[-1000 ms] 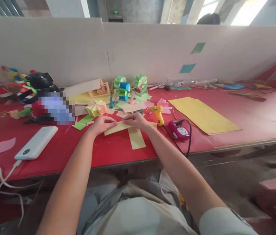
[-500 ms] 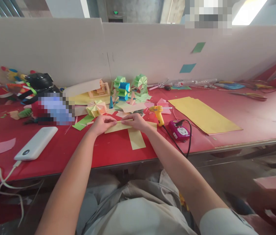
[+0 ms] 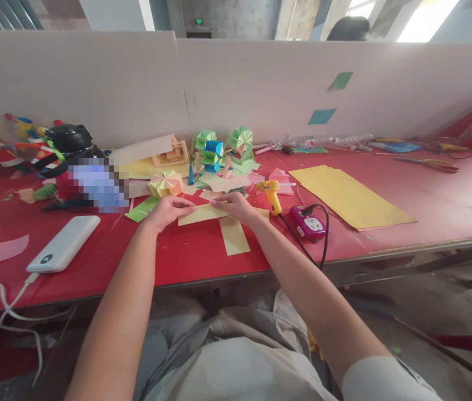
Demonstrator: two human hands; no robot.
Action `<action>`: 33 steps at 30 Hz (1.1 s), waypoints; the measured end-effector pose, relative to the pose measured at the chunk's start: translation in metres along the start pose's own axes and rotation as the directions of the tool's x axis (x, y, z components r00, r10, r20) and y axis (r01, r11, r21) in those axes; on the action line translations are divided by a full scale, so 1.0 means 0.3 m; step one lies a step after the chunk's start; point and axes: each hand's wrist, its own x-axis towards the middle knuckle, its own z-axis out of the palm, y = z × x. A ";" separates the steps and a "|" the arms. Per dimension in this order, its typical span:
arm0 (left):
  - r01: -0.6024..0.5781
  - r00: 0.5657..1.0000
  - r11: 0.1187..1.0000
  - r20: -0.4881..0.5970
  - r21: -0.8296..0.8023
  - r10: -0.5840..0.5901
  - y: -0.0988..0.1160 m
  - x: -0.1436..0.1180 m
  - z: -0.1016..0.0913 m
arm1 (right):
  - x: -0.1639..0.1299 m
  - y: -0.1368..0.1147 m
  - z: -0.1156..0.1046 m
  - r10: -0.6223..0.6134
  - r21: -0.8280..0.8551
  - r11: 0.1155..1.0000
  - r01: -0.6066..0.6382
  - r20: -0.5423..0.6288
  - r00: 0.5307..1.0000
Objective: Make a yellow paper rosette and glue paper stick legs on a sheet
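The narrow pale-yellow paper strip (image 3: 202, 214) lies flat on the red work table (image 3: 185, 256), near its front edge, crossing over a second, wider yellow paper strip (image 3: 233, 235) that points toward the person. The left hand (image 3: 168, 210) pins the strip's left portion with fingertips pressed down. The right hand (image 3: 238, 205) pinches its right portion along the upper edge. The two hands stand a short way apart, both in contact with the paper.

Handling judgement: the strip appears thin, light and limp. It should crease readily and tear under a sharp pull. It is best gripped at the long edges, with fingertips only, while one end stays pinned to the table.

A yellow hot-glue gun (image 3: 272, 194) stands just beside the right hand, its cord running to a magenta power socket (image 3: 307, 222).
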 end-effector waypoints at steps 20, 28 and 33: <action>-0.122 0.991 0.962 -0.022 0.246 0.131 -0.009 0.014 -0.006 | -0.010 -0.035 0.001 -0.010 -0.105 0.994 0.007 -0.035 0.999; -0.129 0.989 0.967 -0.037 0.220 0.140 -0.023 0.021 -0.014 | -0.008 -0.023 0.000 -0.012 0.006 1.000 0.012 -0.090 0.996; -0.162 0.984 0.962 -0.041 0.219 0.175 -0.041 0.034 -0.025 | -0.002 -0.010 -0.003 0.007 0.013 1.000 -0.006 -0.062 0.998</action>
